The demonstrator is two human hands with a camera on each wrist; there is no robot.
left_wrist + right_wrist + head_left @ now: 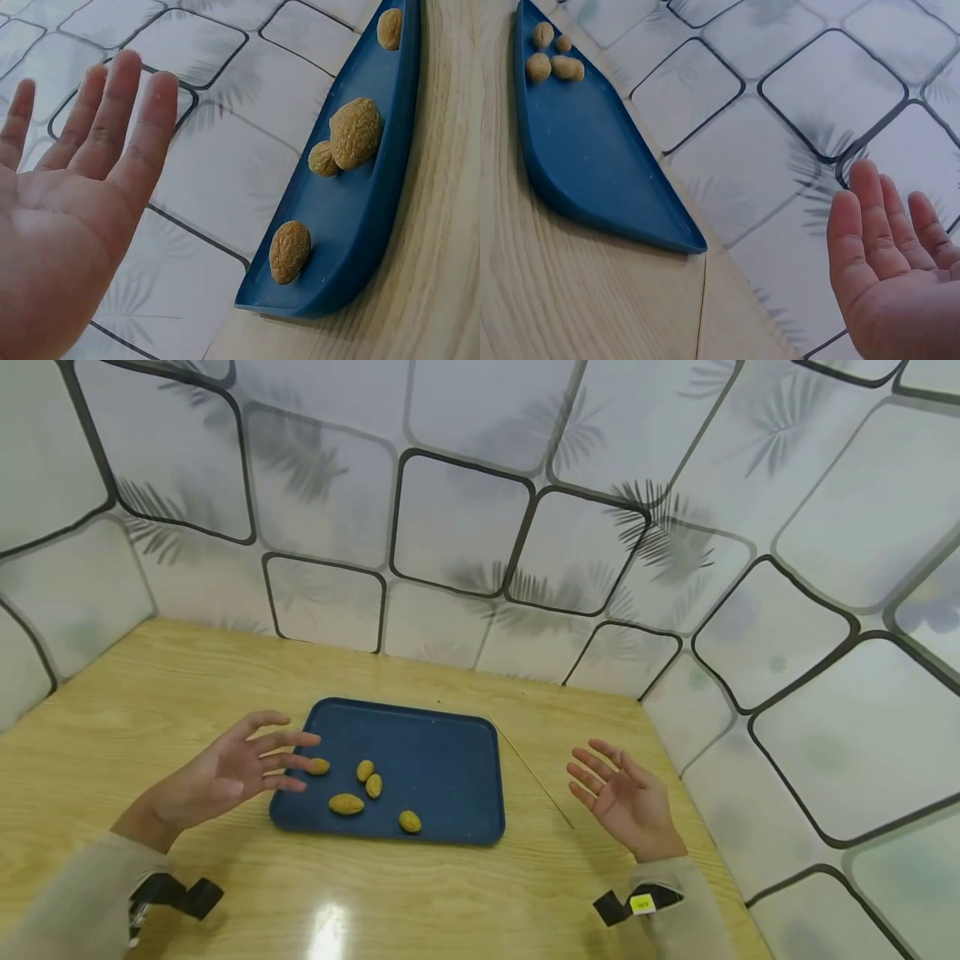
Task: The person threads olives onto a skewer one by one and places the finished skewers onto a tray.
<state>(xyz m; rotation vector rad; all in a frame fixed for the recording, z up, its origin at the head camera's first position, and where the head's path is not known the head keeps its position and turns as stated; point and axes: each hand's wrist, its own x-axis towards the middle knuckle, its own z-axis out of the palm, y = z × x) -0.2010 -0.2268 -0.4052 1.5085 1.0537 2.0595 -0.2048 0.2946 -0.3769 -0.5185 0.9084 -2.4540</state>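
Walls (pixel 461 518) of pale grey-white, printed with rounded dark outlines and shadowy, fern-like leaves, rise around the yellow wood-grain table (pixel 420 902) before me. On it lies a deep blue tray (pixel 450 768), matte, with rounded corners and a low raised rim. Beige sleeves (pixel 78 893) cover my forearms, and each wrist wears a black band (pixel 201 899); the right one carries a yellow label (pixel 642 903). My left hand (pixel 213 781) is raised at the tray's left edge, palm showing, its fingers spread apart and slightly bent. My right hand (pixel 633 806) is up over the table, to the right of the tray, its fingers loosely curved with narrow gaps between them. A thin straw-coloured strip (pixel 528 767) runs from beside the tray's far right corner toward that hand.

Five wrinkled pieces (pixel 356 133), ochre to brown and nut-like, lie in the tray, mostly left of its middle. The biggest (pixel 347 804) is a long oval with tapered ends, toward the near rim. To its right sits a plumper one (pixel 409 822); beyond, two small ovals (pixel 374 786) lie close together; another (pixel 321 767) shows just beside my left fingertips.
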